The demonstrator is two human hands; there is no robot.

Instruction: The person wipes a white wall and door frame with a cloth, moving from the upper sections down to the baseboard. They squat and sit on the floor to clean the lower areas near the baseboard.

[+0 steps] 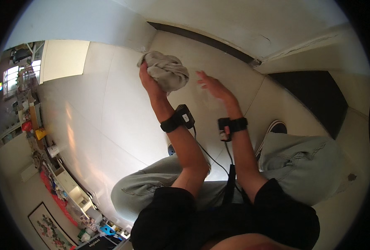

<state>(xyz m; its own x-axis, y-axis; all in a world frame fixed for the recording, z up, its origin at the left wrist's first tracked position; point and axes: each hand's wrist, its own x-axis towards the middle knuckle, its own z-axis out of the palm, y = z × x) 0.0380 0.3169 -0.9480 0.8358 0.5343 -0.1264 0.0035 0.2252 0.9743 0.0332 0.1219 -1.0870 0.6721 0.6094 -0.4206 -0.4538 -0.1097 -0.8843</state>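
A bundled grey-beige cloth [169, 70] is held up in my left hand [150, 82], whose fingers are partly hidden behind it. To its right, my right hand [214, 86] is raised with its fingers apart, touching nothing, and looks slightly blurred. On each wrist a black strap holds a small device, the left one [185, 116] and the right one [224, 129], with black cables running down towards my body. Beneath both hands lies the pale tiled floor [125, 103].
A wall with a dark baseboard [203, 37] runs ahead, and a black panel [313, 93] stands at the right. My bent knees are on both sides. Far left are a cream panel [66, 59], cluttered shelves [75, 193] and a framed floral picture [52, 231].
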